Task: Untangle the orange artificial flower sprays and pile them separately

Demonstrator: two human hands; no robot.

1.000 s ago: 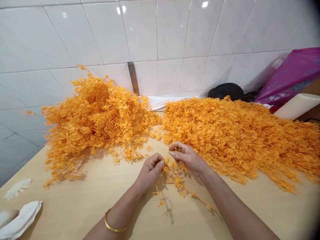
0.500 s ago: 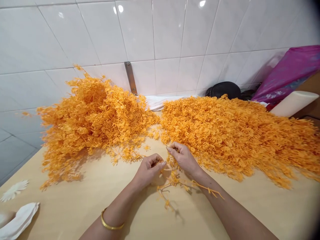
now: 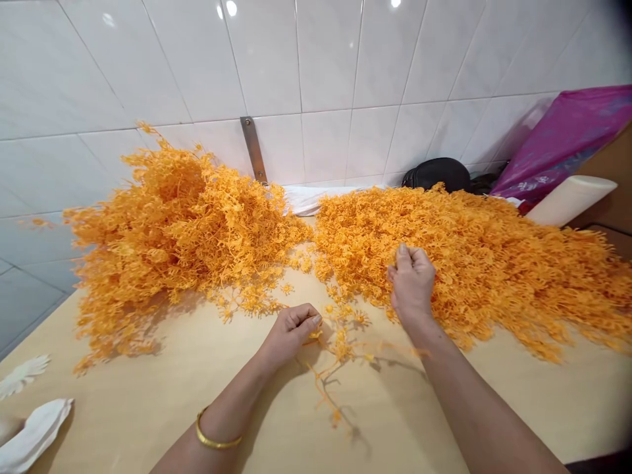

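Observation:
My left hand [image 3: 295,332] is closed on an orange artificial flower sprig [image 3: 340,345], whose thin branches spread over the table to the right of the fingers. The branch tips have small blossoms and partly bare twigs. In front of the right-hand heap of orange artificial flowers [image 3: 484,250] is my right hand [image 3: 413,283], raised with thumb and fingers pinched together. Whatever lies in that pinch, if anything, is hidden by the fingers. A second, taller heap of orange artificial flowers [image 3: 187,230] rises to the left of my hands.
The pale wooden table [image 3: 197,395] meets a white tiled wall with a metal bracket [image 3: 254,150]. A black case [image 3: 439,174], a white roll [image 3: 571,199] and a purple bag [image 3: 563,141] are at the back right. White cloth [image 3: 39,431] lies at the near left.
My right hand has moved away from the left one, to the right and upward, to the right heap's front. My left hand stays nearly in place with the sprig.

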